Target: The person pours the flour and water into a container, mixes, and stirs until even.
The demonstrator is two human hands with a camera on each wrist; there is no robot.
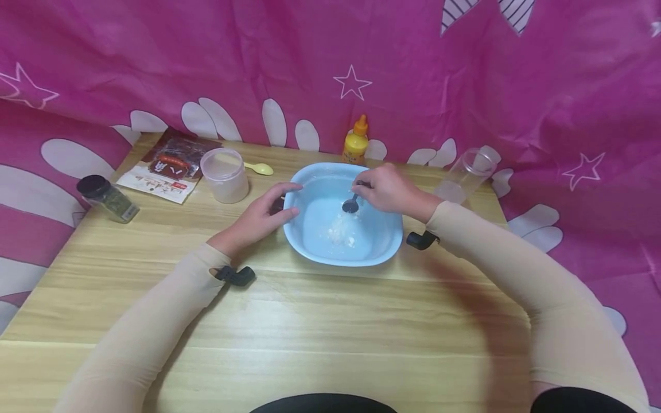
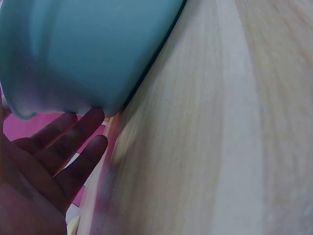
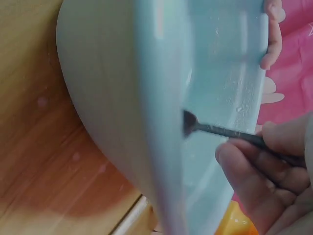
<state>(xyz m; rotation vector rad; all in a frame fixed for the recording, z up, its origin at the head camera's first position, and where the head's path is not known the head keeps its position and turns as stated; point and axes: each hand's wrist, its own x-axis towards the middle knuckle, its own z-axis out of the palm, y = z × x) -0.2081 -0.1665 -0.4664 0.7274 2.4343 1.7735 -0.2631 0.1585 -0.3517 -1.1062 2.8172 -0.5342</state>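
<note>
My right hand (image 1: 389,189) is over the blue bowl (image 1: 310,244). My fingers (image 3: 254,169) pinch the thin handle of a small black spoon (image 1: 351,205). The round end of the spoon points down into the bowl, just above a little heap of white powder (image 1: 342,234) on the bottom. From the camera on my right wrist, the spoon (image 3: 215,129) goes in behind the bowl's near wall (image 3: 122,98).

My left hand (image 1: 260,215) is at the left side of the bowl. Its fingers are nearly straight and lie along the rim, with the thumb lower down by the side. The camera on my left wrist shows my fingertips (image 2: 93,117) right at the bowl's edge (image 2: 88,54), and the hand is open, not gripping.

The bowl sits on the wooden table (image 1: 330,321), near the middle and a bit toward the back.

To the left of the bowl stands a clear tub with a lid (image 1: 224,175). A yellow spoon (image 1: 260,168) lies just behind it. Farther left is a dark food packet (image 1: 167,165), and a small jar with a black cap (image 1: 107,198) lies near the table's left edge. Behind the bowl stands a yellow squeeze bottle (image 1: 356,143). To the right, a clear cup (image 1: 467,175) lies tipped over. A pink cloth with stars (image 1: 351,69) hangs all around the back.
</note>
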